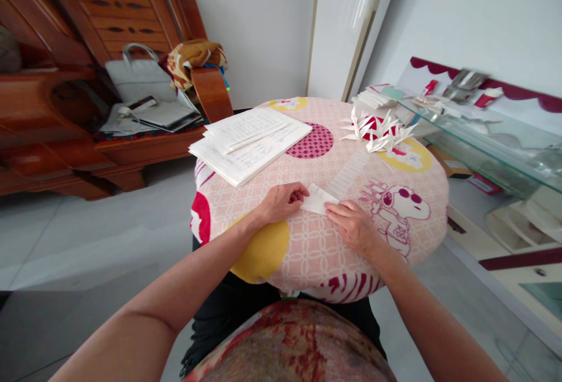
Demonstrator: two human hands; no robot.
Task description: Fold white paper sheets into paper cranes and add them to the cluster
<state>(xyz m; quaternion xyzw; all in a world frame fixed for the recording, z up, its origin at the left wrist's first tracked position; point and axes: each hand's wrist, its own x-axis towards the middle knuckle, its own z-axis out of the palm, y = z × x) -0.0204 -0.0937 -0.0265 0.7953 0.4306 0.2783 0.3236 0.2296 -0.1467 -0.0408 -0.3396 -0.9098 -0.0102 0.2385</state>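
Note:
A small folded piece of white paper (317, 199) lies on the cloth-covered round table (307, 247), between my two hands. My left hand (283, 201) has its fingers curled in and pinches the paper's left end. At the right corner, the fingers of my right hand (352, 227) are held together and press the paper; the thumb is hidden. Just beyond the paper lies a pale, lined paper strip (346, 174). Several folded white paper cranes (380, 130) are grouped at the far right of the table.
A stack of written sheets (250, 145) covers the table's far left. More papers (375, 98) are piled at the back right, close to a glass shelf (487, 136). A wooden bench (144, 153) with a grey bag (139, 80) stands to the left.

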